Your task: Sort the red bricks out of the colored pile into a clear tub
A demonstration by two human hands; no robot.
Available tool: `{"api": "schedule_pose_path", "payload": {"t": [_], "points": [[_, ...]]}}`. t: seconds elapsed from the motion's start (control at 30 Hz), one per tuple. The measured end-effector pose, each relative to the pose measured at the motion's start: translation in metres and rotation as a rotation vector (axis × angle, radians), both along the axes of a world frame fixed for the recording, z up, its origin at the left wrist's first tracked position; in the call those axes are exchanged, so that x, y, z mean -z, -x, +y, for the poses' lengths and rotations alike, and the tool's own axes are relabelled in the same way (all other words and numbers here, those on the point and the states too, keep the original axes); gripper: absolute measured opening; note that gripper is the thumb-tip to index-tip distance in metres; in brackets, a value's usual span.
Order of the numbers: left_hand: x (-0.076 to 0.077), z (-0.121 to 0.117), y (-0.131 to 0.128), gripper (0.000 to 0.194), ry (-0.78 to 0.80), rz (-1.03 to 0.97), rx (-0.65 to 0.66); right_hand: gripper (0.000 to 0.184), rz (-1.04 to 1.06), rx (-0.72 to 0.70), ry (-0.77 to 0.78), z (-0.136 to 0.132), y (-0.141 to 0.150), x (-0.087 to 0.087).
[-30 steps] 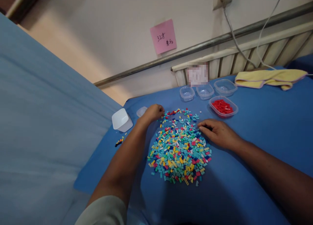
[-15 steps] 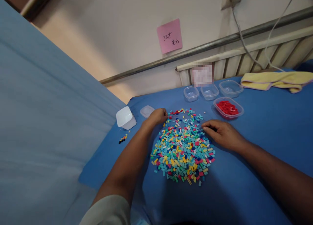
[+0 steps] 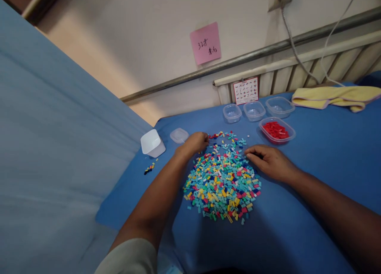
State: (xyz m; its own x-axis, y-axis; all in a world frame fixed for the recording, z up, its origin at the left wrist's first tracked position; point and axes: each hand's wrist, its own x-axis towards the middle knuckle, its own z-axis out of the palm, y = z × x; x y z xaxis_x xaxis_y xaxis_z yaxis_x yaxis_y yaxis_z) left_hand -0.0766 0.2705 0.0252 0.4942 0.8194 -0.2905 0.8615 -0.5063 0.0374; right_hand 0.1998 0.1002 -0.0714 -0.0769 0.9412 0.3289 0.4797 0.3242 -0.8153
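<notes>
A wide pile of small mixed-colour building bricks [image 3: 222, 182] lies on the blue cloth, with looser pieces along its far edge. My left hand [image 3: 199, 142] is at the pile's far left edge, beside several red bricks [image 3: 213, 137]. Its fingers are bent together at the bricks, and whatever is between them is too small to make out. My right hand [image 3: 269, 161] rests at the pile's right edge. Thumb and forefinger there come together, the other fingers curl under, and their contents are hidden. Beyond it stands a clear tub of red bricks [image 3: 275, 131].
Clear tubs [image 3: 254, 111] line the back edge near a printed card [image 3: 246, 90]. To the left are a white container [image 3: 152, 143], a clear lid [image 3: 179, 135] and a few yellow and black bricks [image 3: 150, 168]. A yellow cloth [image 3: 336, 97] lies at back right.
My left hand has shifted slightly right along the pile's far edge, closer to the red bricks. My right hand stays about where it was.
</notes>
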Motion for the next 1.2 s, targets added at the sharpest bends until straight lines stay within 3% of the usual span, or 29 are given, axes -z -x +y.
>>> {"api": "schedule_pose_path", "payload": {"t": [0.47, 0.83, 1.0, 1.2], "points": [[-0.004, 0.008, 0.018, 0.024, -0.006, -0.025, 0.049, 0.021, -0.02, 0.011, -0.014, 0.002, 0.0, -0.004], [0.005, 0.016, 0.005, 0.02, 0.083, -0.069, 0.007, 0.02, -0.026, 0.013, -0.024, 0.002, 0.0, -0.002], [-0.001, 0.02, 0.003, 0.019, 0.189, -0.235, -0.069, 0.019, -0.026, 0.004, -0.031, 0.004, 0.0, -0.004], [-0.01, -0.001, -0.007, 0.03, 0.355, -0.57, -0.145, 0.02, -0.016, -0.004, -0.034, 0.007, 0.002, -0.004]]}}
